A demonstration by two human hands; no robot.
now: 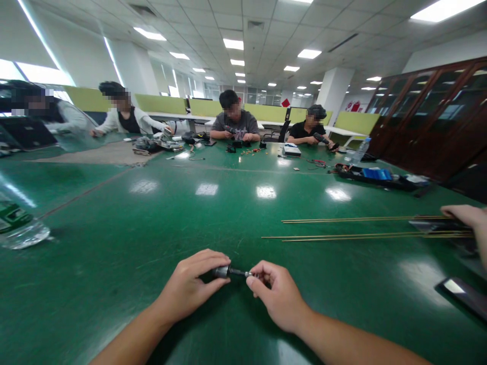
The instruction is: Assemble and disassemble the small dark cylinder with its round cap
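Observation:
Low in the middle of the head view, my left hand [198,276] is closed around a short dark metal cylinder [222,271]. A thin dark shaft [238,272] sticks out of the cylinder towards the right. My right hand [279,294] pinches a small silvery metal piece [249,275] at the shaft's far end between thumb and fingers. Whether that piece is part of the shaft or separate, I cannot tell. Both hands are just above the green table [171,218], and my fingers hide parts of the cylinder and the small piece.
Several thin brass-coloured rods [342,236] lie to the right, near another person's hand [466,215]. A phone [462,296] lies at the right edge, a water bottle [23,225] at the left. Across the table people work among tools and a black tray [361,175].

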